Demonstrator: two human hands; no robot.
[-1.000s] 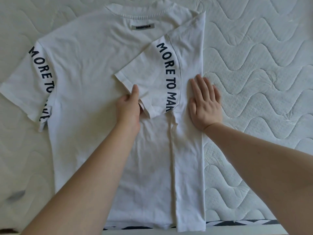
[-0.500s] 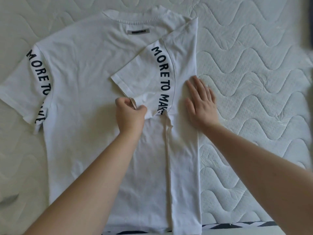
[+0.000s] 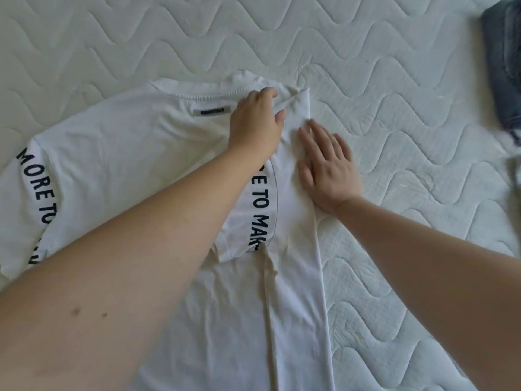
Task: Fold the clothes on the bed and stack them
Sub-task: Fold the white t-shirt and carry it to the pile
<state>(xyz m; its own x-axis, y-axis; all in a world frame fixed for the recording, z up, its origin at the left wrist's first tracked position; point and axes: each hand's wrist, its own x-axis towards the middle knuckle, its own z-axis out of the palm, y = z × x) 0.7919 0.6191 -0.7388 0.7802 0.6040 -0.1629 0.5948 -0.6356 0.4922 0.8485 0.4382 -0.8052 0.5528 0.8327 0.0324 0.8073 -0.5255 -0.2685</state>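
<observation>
1. The white T-shirt [image 3: 118,165] lies flat on the quilted mattress [image 3: 394,66], its right side folded inward.
2. The right hand [image 3: 327,170] rests on that folded edge, fingers straight and spread, holding nothing.
3. The left hand [image 3: 256,122], beside the collar label [image 3: 212,110], pinches a bunched fold of the shirt.
4. Denim clothing [image 3: 504,60] lies well beyond the shirt's folded side.

A white T-shirt [image 3: 127,153] lies flat on a quilted mattress [image 3: 394,80], its right side folded inward. The left hand [image 3: 255,122] rests on the shoulder fold near the collar, fingers curled toward 1 o'clock. At its 4 o'clock, the right hand [image 3: 328,167] presses flat on the folded edge. Folded denim [image 3: 504,60] sits at 2 o'clock.
</observation>
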